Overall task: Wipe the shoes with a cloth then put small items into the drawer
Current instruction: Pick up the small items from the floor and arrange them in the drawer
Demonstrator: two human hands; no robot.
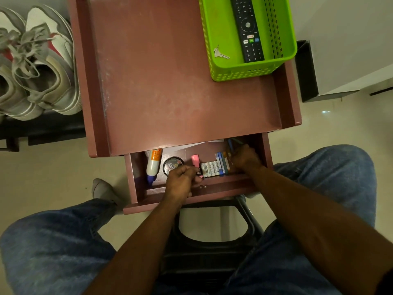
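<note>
The brown drawer (136, 188) of the small table stands pulled out toward me. Inside lie a white glue bottle (153, 165), a round black tin (171, 162), a pink highlighter (195, 160) and a row of batteries (212, 169). My left hand (180, 182) reaches into the drawer and pinches the lower end of the pink highlighter. My right hand (244, 158) is at the drawer's right end, fingers curled around blue pens (230, 144). A pair of white and grey shoes (36, 67) stands on a dark rack at the left.
On the brown tabletop (170, 81), at its back right, a green perforated basket (251, 71) holds a black remote (246, 28) and a key (220, 53). My knees in jeans flank a black stool (212, 248). A dark box (306, 71) stands on the floor at right.
</note>
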